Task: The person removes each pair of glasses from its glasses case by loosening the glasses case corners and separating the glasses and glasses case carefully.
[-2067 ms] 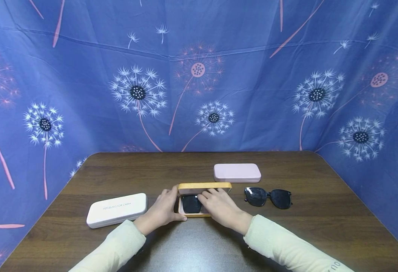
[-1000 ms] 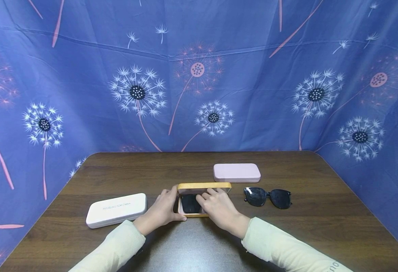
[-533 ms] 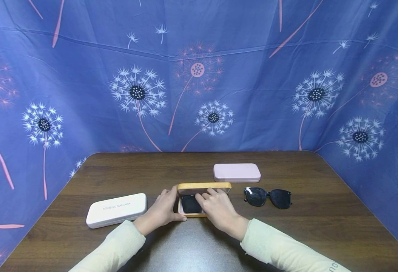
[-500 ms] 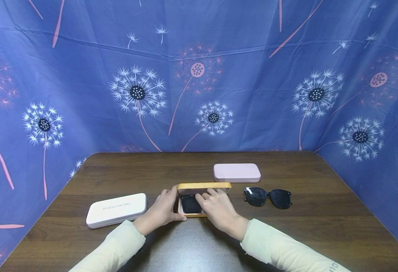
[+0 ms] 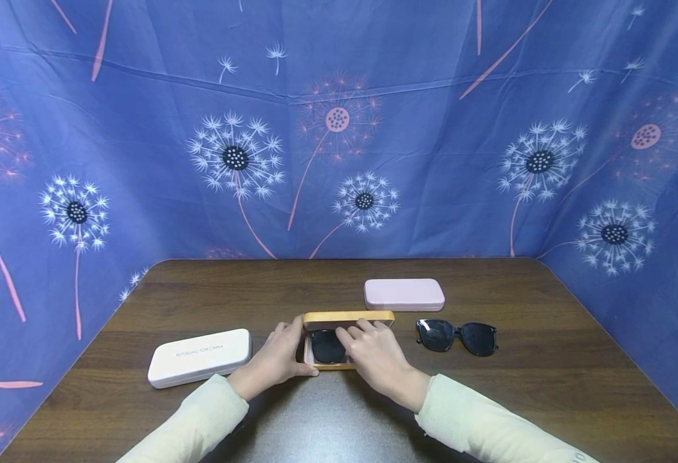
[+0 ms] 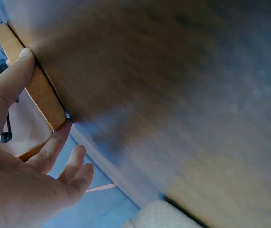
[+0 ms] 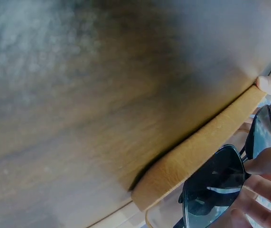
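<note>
I see the right hand [image 5: 381, 360] shifted slightly rightward; its fingers pinch the sunglasses [image 7: 213, 185], not yet released, in the open orange glasses case [image 5: 348, 316] my left hand [image 5: 274, 361] grips.

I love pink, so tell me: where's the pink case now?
In the head view, the pink case lies on the table, right of centre, beyond the open yellow case and the loose sunglasses.

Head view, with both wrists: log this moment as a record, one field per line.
Left hand: grips left end of orange case
Right hand: holds black sunglasses at the bridge
Lid: open
Sunglasses seating: unclear
Second sunglasses: on table, right of orange case
White case: closed, left of orange case
Pink case: closed, farther back
</note>
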### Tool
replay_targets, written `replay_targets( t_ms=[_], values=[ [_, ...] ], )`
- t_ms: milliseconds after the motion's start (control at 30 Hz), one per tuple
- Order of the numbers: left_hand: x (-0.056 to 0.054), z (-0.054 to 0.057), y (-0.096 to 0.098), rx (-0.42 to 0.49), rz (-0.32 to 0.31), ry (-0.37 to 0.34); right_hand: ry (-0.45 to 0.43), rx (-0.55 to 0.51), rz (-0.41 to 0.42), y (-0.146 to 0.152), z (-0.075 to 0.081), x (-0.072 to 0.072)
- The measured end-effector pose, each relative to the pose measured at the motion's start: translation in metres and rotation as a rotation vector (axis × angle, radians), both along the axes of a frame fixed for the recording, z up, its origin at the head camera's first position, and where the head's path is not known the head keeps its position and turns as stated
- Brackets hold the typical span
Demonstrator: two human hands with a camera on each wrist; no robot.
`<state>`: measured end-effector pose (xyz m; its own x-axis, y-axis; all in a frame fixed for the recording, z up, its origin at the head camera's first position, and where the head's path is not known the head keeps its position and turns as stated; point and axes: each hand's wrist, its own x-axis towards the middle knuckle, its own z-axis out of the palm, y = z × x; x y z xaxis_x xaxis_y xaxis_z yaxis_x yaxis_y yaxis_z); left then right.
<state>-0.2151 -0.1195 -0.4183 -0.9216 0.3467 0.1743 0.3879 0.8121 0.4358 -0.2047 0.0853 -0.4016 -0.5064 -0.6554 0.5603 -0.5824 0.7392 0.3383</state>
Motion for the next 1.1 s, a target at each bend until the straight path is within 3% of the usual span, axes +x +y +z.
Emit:
replay_targets(
  t_ms=[367, 867, 1100],
  values=[
    [0.0, -0.001, -0.001, 0.007, -0.007, 0.02, 0.008, -0.032, 0.007, 0.009, 0.012, 0.008],
    [0.0, 0.0, -0.001, 0.007, -0.011, 0.014, 0.018, -0.051, 0.005, 0.035, 0.011, 0.016],
    [0.001, 0.0, 0.0, 0.009, -0.019, 0.024, -0.022, -0.084, -0.004, 0.05, 0.009, 0.018]
  ],
)
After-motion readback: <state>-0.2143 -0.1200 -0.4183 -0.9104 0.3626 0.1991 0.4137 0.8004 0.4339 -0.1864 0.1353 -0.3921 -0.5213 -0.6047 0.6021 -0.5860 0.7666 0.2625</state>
